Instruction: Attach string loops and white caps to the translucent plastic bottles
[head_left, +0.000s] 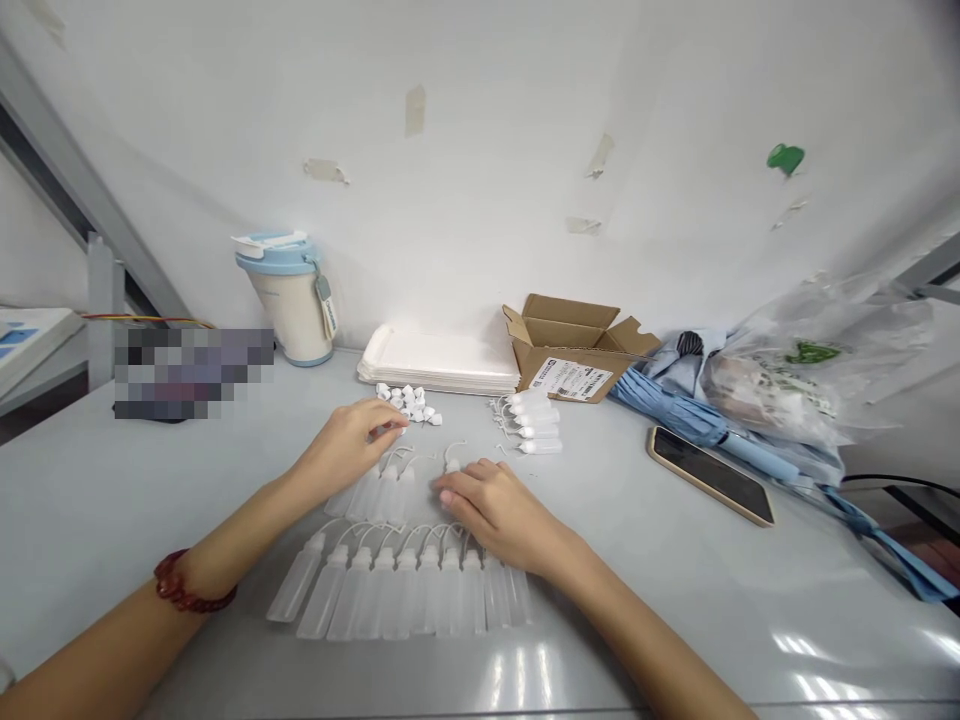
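Note:
My left hand (349,448) is at the near edge of a pile of small white caps (411,402). Its thumb and fingers are pinched together; whatever is between them is too small to tell. My right hand (501,505) is closed over a small translucent squeeze bottle (452,465), whose top and thin strap stick out past the fingers. Between the hands lies a short row of similar bottles (401,497) with looped straps. A longer row of bottles (405,595) lies nearer me, its right end partly behind my right hand and wrist.
Several white-tipped bottles (538,420) lie before an open cardboard box (574,350). White trays (450,360) are stacked beside it. A tumbler (292,300) stands at back left. To the right are a phone (709,475), a folded blue umbrella (675,405) and a plastic bag (787,375).

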